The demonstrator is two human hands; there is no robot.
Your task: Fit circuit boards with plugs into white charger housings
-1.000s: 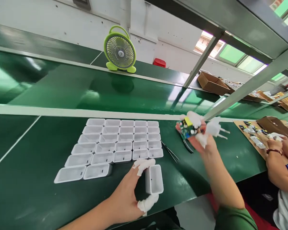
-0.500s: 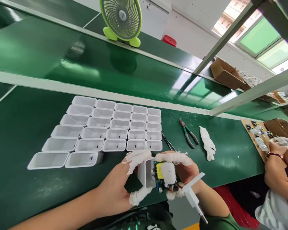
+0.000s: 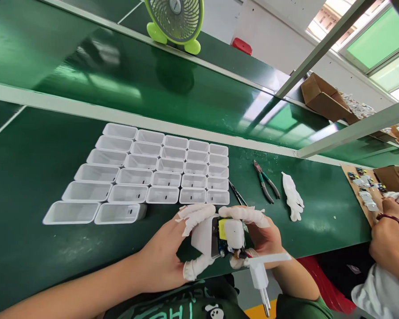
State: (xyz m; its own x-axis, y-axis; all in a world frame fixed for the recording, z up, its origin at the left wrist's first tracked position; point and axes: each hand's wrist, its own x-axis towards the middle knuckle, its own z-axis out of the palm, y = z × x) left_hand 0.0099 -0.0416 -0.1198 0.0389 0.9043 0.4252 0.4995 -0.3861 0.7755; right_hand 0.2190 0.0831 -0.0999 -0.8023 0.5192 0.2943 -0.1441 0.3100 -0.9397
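My left hand [image 3: 173, 248], its fingertips wrapped in white covers, grips a white plastic case [image 3: 203, 239] by its top and bottom edges. A circuit board [image 3: 232, 235] with a yellow transformer and a white block on it sits partly inside the case's open end. Fingers of my right hand [image 3: 264, 237], also covered in white, hold the board from above and below. From the board hangs a white plug cover [image 3: 260, 274] on short wires, its two metal pins pointing down. Rows of open white cases [image 3: 133, 177] stand on the green bench beyond my left hand.
Tweezers [image 3: 236, 191], green-handled cutters [image 3: 266, 182] and a white glove [image 3: 292, 197] lie on the bench [image 3: 326, 208]. A green fan [image 3: 176, 22] stands at the back. At right, a co-worker's hands [image 3: 394, 212] are beside cardboard [image 3: 355, 184] bearing circuit boards.
The board has gone further into the case, whose side now faces me more. The plug cover has swung so its pins point more downward. The view has shifted slightly.
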